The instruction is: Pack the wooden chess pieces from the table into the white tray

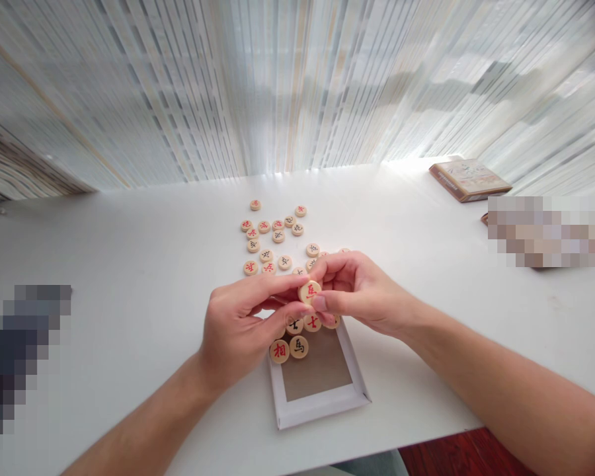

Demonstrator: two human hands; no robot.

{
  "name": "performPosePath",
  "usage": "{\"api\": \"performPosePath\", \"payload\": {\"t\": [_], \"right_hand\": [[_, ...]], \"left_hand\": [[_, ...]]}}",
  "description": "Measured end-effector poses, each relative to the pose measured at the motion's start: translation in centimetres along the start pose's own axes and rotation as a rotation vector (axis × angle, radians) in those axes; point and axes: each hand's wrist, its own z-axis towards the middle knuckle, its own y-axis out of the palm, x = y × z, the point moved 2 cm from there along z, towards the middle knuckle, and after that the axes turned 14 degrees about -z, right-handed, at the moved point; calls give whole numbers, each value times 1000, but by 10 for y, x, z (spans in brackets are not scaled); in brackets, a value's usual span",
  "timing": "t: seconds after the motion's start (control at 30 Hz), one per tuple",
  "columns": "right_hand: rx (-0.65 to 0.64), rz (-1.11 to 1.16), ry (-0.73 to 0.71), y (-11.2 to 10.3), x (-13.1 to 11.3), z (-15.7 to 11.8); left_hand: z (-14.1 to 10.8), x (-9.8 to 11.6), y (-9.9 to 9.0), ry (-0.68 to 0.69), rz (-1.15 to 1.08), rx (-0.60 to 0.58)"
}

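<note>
Both my hands meet over a shallow white box [322, 411] and pinch one round wooden piece [309, 291] with a red character. My left hand [248, 324] has its fingertips at the piece's left side. From the right, my right hand [359, 291] grips it with thumb and fingers. In the box lie a piece with a red character [279, 351], one with a black character [299, 346] beside it, and a row of pieces above them, partly hidden by my hands. The box's lower right part shows its bare brown bottom.
Several loose round pieces [264, 227] with red or black characters are scattered on the white table [153, 264] beyond my hands. A flat box [470, 178] sits at the back right, near a blurred-out item. A dark blurred-out object is at the left. Striped curtains hang behind.
</note>
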Motion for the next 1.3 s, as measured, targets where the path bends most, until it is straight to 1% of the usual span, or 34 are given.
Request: {"api": "performPosePath", "payload": {"t": [0.2,0.3,0.37,0.47,0.57,0.63,0.73,0.93,1.17,1.3], "right_hand": [[-10,-1,14,3,-1,0],[21,-20,47,5,-1,0],[50,-39,60,5,-1,0],[59,-85,34,4,-3,0],[29,-105,-20,2,-4,-1],[19,-89,-33,1,-4,-1],[24,-73,-26,1,-3,-1],[51,-99,-6,4,-3,-3],[-13,-32,34,3,-6,-2],[-19,-5,-16,1,-5,-2]], "left_hand": [[-1,-2,-2,88,51,-38],[-1,-1,-2,132,121,-67],[-1,1,0,136,138,-79],[0,2,1,78,85,-70],[0,1,2,-12,4,-51],[0,0,1,-41,-26,-26],[-1,-1,0,-51,-35,5],[0,-1,1,-66,-57,-16],[-1,-2,-1,-101,-91,8],[0,-1,-3,-123,-130,44]]}}
